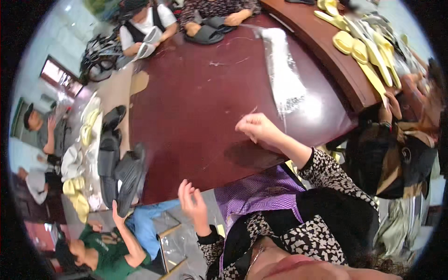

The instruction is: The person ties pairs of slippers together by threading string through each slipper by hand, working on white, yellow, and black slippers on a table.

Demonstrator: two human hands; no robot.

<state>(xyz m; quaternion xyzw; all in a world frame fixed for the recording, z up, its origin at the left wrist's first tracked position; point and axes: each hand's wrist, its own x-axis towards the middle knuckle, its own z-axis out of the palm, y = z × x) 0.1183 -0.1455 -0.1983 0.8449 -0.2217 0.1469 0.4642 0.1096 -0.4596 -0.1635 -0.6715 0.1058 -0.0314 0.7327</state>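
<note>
A wide overhead view of a dark red tabletop (pixel 196 93) where several people handle foam sandals and clear plastic bags.

At far left, a heap of black sandals (pixel 116 163), with white and yellow ones beside it, lies along the tabletop's left edge; another person in a green top reaches a hand up to the black ones from below. These look not yet bagged.

Left of centre, the wearer's left hand (pixel 192 201) is raised off the near edge of the tabletop, palm open, fingers loosely spread and holding nothing. It touches no object.

Right of centre, the right hand (pixel 257 129) hovers over the tabletop with fingers pressed together in a loose fist. It appears to pinch the near end of a long clear plastic bag (pixel 284 74), though the contact point is too small to be sure. The bag stretches away across the tabletop toward the far side and looks flat and unfilled.

At far right, a raised curved shelf holds a row of yellow sandals (pixel 364 51).

Judging by this, the bagging is at an early stage: a bag is drawn out, with no sandal in it.

The middle of the tabletop is bare, giving both hands open room; the left edge and right shelf are crowded.
</note>
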